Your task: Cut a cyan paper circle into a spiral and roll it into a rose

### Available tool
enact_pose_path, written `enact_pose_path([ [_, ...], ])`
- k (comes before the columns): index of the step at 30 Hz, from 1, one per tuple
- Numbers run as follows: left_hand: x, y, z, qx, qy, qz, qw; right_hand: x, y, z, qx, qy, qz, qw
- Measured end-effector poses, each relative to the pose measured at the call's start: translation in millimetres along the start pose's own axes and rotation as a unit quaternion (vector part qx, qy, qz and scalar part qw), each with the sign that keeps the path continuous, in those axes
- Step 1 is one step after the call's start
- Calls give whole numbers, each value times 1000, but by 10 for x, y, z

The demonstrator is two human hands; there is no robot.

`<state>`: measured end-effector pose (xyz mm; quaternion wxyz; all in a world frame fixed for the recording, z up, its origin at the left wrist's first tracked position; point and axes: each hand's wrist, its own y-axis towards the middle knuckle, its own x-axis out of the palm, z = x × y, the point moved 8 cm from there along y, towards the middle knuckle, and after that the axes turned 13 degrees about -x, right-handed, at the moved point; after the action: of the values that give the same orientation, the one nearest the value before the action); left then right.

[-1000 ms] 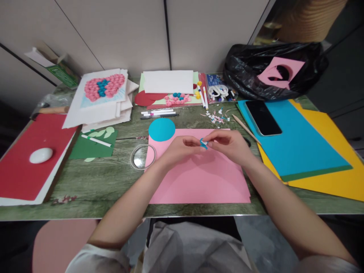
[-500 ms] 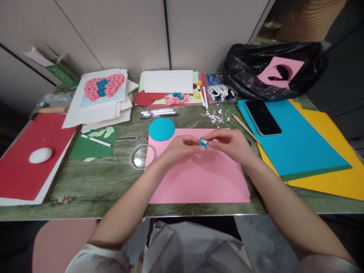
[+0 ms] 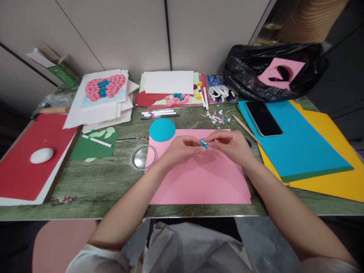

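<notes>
The small blue paper piece (image 3: pixel 203 143) was located above the pink sheet, between the fingertips of both hands. The table (image 3: pixel 96 182) supported the whole layout. The blue sheet (image 3: pixel 307 144) lay on the right side, and the pink sheet (image 3: pixel 196 182) lay directly under the work. The left hand (image 3: pixel 182 149) and the right hand (image 3: pixel 231 144) were raised over the far half of the pink sheet, facing each other. The phone (image 3: pixel 264 118) rested on the blue sheet. The blue disc (image 3: pixel 162 129) overlapped the far left corner of the pink sheet; the clear ring (image 3: pixel 132 158) lay at that sheet's left edge. The paper scraps (image 3: pixel 217 116) were piled beyond the hands. At the workpiece, the left thumb and index finger were narrowed on one side; the right thumb and index finger pinched the other. The piece appeared curved, with a white patch visible; its exact fold could not be determined. Good handling appeared to require light, even pressure from both pinches, since excess force would probably have creased so small a part. One hand was best used as the fixed hold, the other for small adjustments, with wrists level.
</notes>
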<state>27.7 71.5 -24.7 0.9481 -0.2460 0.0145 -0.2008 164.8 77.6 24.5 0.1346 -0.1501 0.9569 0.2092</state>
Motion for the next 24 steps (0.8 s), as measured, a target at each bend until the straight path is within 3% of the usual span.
enact_pose_path([
  [11,12,8,-5,-2,-1,-7,1000,13,20,-12,-23,-6,-15,1000],
  [18,10,-3,2,-1,-24,-17,1000,-23,17,-160,-102,-161,-33,981],
  [24,8,3,9,-5,-42,-22,999,-11,16,-219,-137,-172,-48,974],
])
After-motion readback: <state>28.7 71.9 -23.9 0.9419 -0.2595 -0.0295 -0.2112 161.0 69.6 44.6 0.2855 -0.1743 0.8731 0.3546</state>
